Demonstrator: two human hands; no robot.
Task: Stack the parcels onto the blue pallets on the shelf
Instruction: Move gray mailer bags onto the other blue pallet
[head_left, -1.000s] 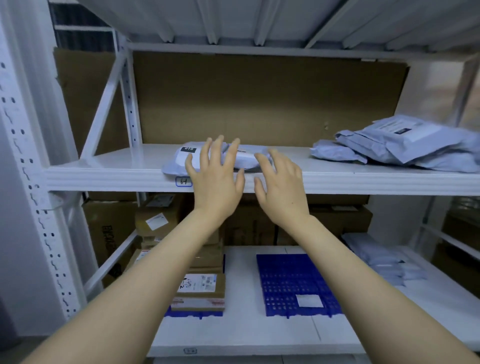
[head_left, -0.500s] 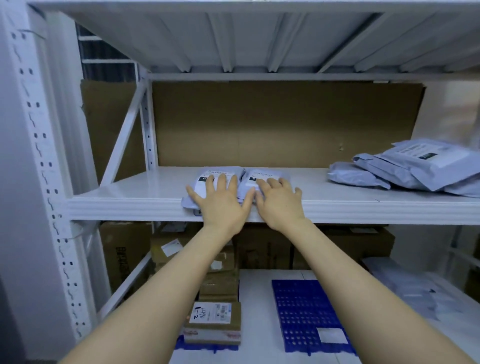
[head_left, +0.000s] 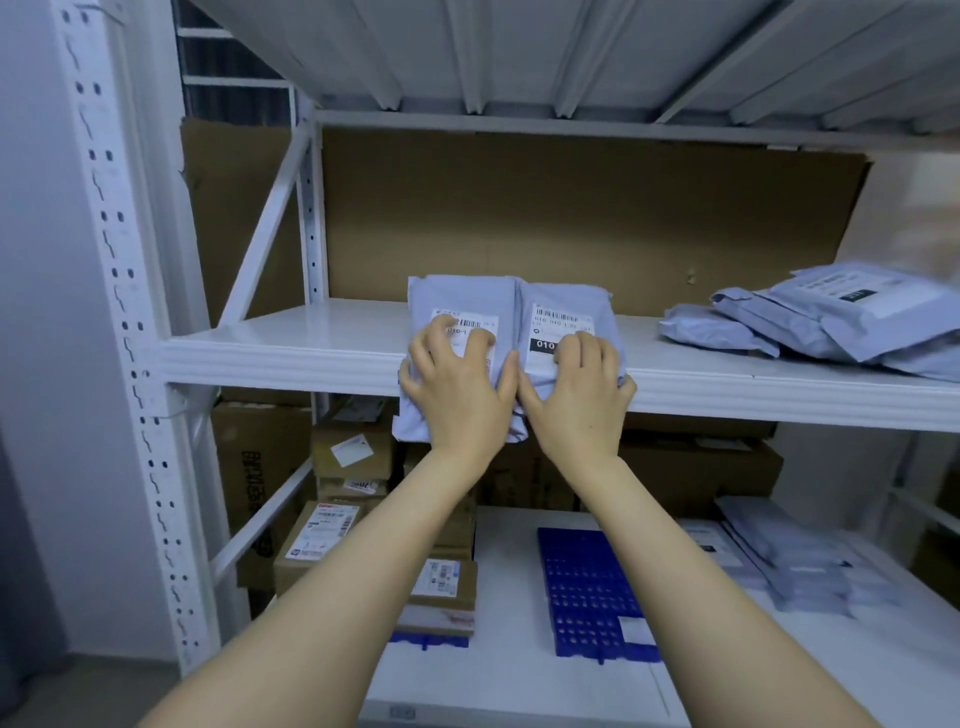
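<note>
A white metal rack (head_left: 130, 332) backed with brown cardboard (head_left: 571, 208) fills the view. On its upper shelf (head_left: 291, 348) two grey-blue parcels lie side by side, touching, with their near ends hanging over the front edge. The left hand (head_left: 457, 395) grips the left parcel (head_left: 462, 296), its fingers (head_left: 480, 343) curled down on the printed label and the near end of the bag tucked beneath the palm. The right hand (head_left: 576, 400) holds the right parcel (head_left: 566, 299) the same way, fingertips (head_left: 576, 345) dug into its label (the black "010" patch sits just left of them). Well to the right of the right hand's fingers lies a loose pile of mailers (head_left: 831, 317). Far below the fingers, on the lower shelf (head_left: 509, 675), a bare blue pallet (head_left: 587, 587) lies flat; left of it, labelled cartons (head_left: 441, 582) stand on a second blue pallet (head_left: 431, 640).
</note>
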